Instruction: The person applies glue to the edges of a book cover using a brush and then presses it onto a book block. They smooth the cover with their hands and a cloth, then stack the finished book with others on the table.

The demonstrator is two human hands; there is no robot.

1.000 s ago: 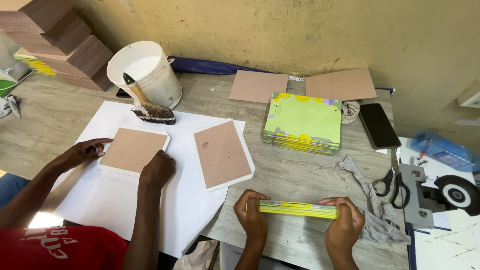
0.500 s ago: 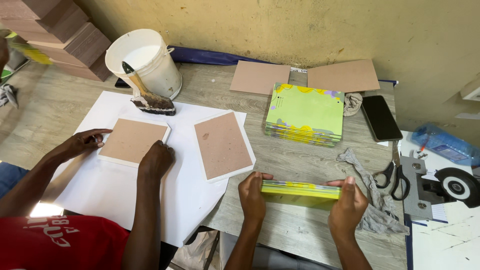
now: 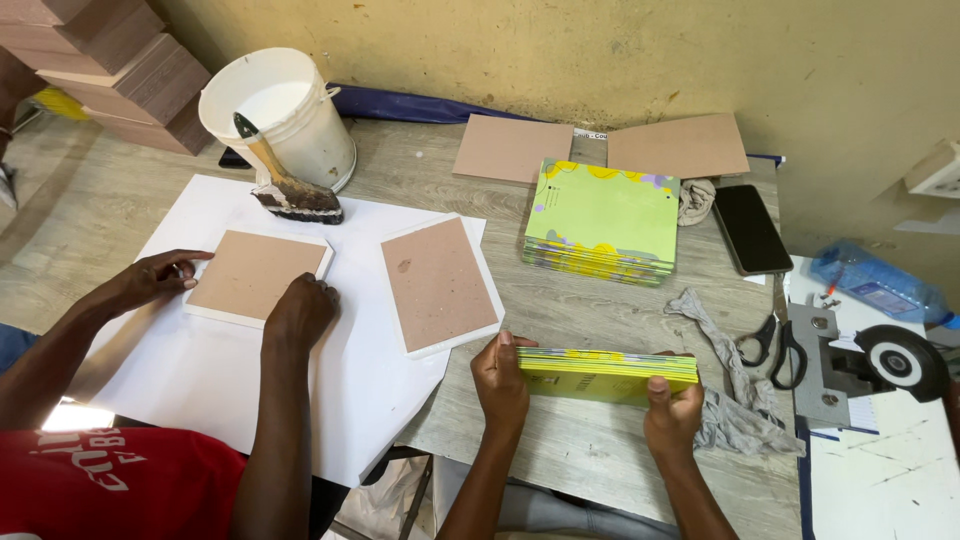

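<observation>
A worn grey wooden table (image 3: 600, 310) carries a large white paper sheet (image 3: 330, 390), a white plastic bucket (image 3: 285, 110), two brown cardboard rectangles (image 3: 512, 147) by the wall, a stack of green-and-yellow booklets (image 3: 602, 222), a black phone (image 3: 750, 228), black-handled scissors (image 3: 770, 335) and a crumpled grey rag (image 3: 735, 385). Stacked brown blocks (image 3: 120, 60) sit at the far left corner.

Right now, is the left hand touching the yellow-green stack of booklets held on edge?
Touching. The head view shows the left hand gripping the left end of the stack of booklets, no gap visible.
</observation>
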